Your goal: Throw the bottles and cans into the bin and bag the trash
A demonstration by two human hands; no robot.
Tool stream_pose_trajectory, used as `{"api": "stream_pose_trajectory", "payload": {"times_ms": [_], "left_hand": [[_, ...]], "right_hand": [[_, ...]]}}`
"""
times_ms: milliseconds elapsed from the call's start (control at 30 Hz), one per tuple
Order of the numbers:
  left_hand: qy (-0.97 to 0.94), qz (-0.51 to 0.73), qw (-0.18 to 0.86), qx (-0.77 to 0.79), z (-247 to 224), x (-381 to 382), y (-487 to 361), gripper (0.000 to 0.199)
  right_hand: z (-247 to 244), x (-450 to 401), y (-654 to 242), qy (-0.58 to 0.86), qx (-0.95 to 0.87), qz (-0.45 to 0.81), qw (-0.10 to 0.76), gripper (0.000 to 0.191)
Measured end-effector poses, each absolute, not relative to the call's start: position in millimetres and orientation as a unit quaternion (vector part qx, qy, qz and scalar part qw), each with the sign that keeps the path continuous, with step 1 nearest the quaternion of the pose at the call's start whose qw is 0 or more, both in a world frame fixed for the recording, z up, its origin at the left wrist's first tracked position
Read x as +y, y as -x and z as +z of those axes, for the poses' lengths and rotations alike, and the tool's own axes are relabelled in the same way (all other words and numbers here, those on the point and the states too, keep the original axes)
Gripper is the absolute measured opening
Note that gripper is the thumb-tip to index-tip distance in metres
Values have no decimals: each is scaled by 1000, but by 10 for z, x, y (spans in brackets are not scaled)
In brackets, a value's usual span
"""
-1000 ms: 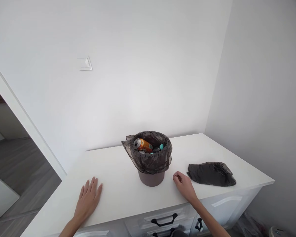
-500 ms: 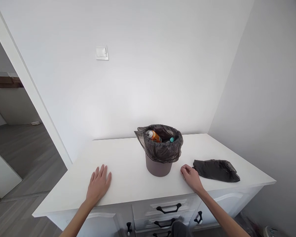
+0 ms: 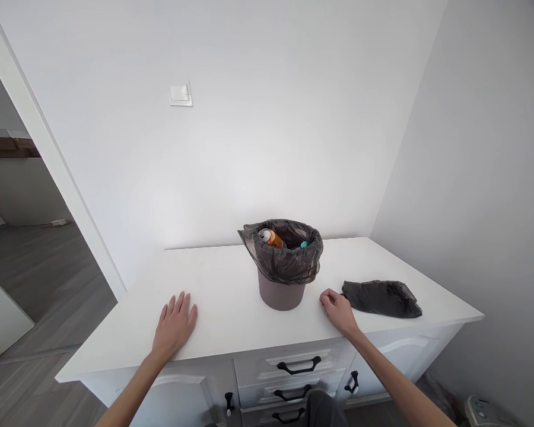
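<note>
A small brown-purple trash bin (image 3: 282, 295) stands on the white countertop (image 3: 225, 308), its rim covered by a dark, thin trash bag (image 3: 289, 265) that flares out on the left. Inside lie an orange drink can (image 3: 273, 239) and a turquoise piece (image 3: 304, 244), perhaps a bottle cap. My left hand (image 3: 174, 327) lies flat on the counter to the left of the bin, fingers spread. To the bin's right, my right hand (image 3: 339, 311) rests with curled fingers and nothing visible in it. Beside that hand lies a flattened black plastic bag (image 3: 380, 298).
Below the countertop are drawers with black handles (image 3: 299, 365) and cabinet doors. White walls rise behind and to the right, with a light switch (image 3: 180, 94). A doorway opens at the left. My knee (image 3: 323, 409) shows at the bottom.
The whole view has shifted slightly, so everything sits a little further left and higher. My hands, the bin and the flattened bag keep their places on the counter.
</note>
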State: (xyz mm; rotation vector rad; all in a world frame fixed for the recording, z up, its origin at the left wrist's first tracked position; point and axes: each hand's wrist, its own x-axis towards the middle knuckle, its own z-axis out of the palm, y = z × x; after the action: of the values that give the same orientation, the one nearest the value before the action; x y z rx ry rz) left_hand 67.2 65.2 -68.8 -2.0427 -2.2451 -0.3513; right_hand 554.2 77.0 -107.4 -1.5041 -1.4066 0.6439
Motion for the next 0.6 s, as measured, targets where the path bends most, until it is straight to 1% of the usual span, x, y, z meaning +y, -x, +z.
{"api": "stream_pose_trajectory", "payload": {"times_ms": [300, 600], "left_hand": [[674, -120, 52, -727, -728, 625, -648, 72], [667, -98, 50, -737, -709, 623, -674, 72]], "right_hand": [[-1075, 771, -5542, 614, -578, 264, 468, 21], [-1099, 785, -5551, 619, -574, 265, 466, 20]]}}
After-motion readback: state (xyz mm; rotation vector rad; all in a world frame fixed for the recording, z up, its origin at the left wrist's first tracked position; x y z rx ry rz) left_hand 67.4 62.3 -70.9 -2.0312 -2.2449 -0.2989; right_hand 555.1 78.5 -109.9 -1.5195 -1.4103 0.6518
